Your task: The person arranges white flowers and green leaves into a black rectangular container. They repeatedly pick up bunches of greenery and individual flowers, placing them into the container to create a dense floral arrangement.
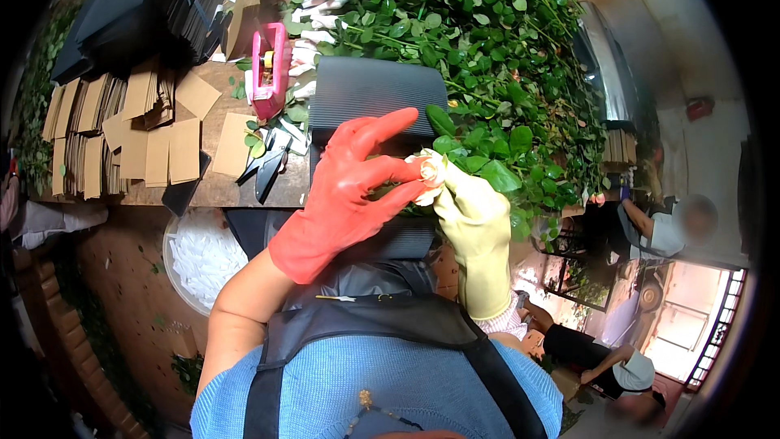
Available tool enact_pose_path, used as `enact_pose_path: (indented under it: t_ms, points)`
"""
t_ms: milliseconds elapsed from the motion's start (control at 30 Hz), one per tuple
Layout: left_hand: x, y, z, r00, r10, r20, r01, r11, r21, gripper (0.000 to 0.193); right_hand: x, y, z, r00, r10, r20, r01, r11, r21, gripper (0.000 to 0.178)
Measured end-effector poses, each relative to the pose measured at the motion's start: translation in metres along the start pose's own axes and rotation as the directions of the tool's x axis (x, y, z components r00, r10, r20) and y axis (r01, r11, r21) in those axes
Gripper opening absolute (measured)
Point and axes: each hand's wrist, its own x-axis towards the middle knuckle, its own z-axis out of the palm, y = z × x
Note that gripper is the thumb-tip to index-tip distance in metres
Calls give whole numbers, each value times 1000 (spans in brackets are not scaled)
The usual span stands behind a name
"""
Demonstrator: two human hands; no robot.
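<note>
1. One pale rose (429,169) is up above the front of the tabletop (213,193), right between the two hands. Its bloom looks up, so I see the curl of the petals. The stem is hidden, so I cannot tell which way its long side runs.

2. The right hand (475,223), in a pale yellow glove, is curled up and grips the rose from the right side.

3. The left hand (351,187), in a red glove, comes in from the left. One finger sticks up, away from the bloom, and other fingertips touch the petals. I cannot tell if they pinch or only touch. Both hands are at the rose, so neither one is clearly nearer.

4. Big green leaves (500,176) sit just past the right hand. I cannot tell if any grow on this rose.

5. Behind the left hand lies a dark ribbed sheet (378,89). A large heap of leafy stems (496,41) is to its right.

6. To the left are a pink tape holder (282,73), a dark cutting tool (266,172) and lots of brown cards (154,106).

7. Lower down on the left, a round tub (167,256) holds white strips (207,264).

8. Far off on the right are two other people (634,370).
</note>
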Motion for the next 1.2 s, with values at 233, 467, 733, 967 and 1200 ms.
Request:
enact_pose_path:
  t_ms: [233,467,733,967,1200]
  points:
    - [-2,2,3,1000,-10,-14,10,999,-40,15,0,7,7,986,-117,-115,107,990,-92,44]
    - [-7,16,7,986,-167,7,166,978,-128,17,1,12,13,954,-261,-148,230,953,-197,49]
    - [-15,17,-24,924,-250,-289,129,916,-380,14,0,29,7,962,-82,-259,170,926,338,48]
    - [-75,-28,-69,850,-326,-413,247,940,-234,13,1,20,-9,951,-170,-257,200,975,95,51]
    - [-136,-55,-106,793,-374,-480,513,836,195,6,3,3,-14,972,-163,-171,152,985,-78,36]
